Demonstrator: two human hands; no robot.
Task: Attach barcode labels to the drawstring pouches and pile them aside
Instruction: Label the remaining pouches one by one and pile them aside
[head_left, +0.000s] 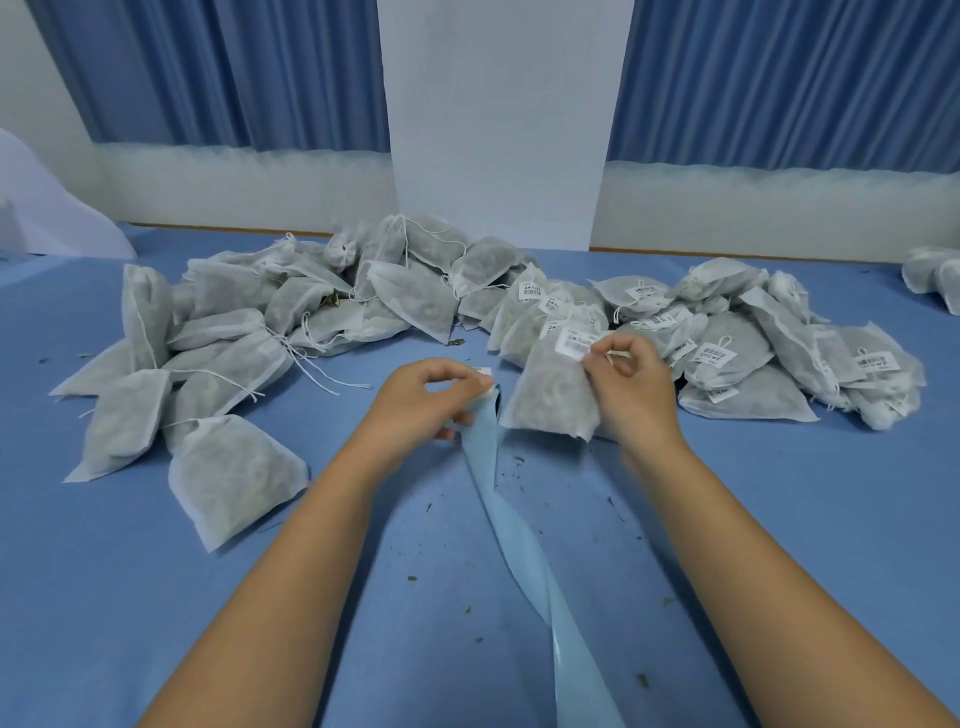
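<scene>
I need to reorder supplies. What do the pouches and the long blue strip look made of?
The pouches look like thin white non-woven fabric, matte and half sheer: dark filling shows through. The blue strip looks like glossy release paper: it twists stiffly and shines; film is possible.

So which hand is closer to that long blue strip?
Left. The left hand holds the top end of the strip; the right hand is off to the right of it, pinching a pouch.
</scene>
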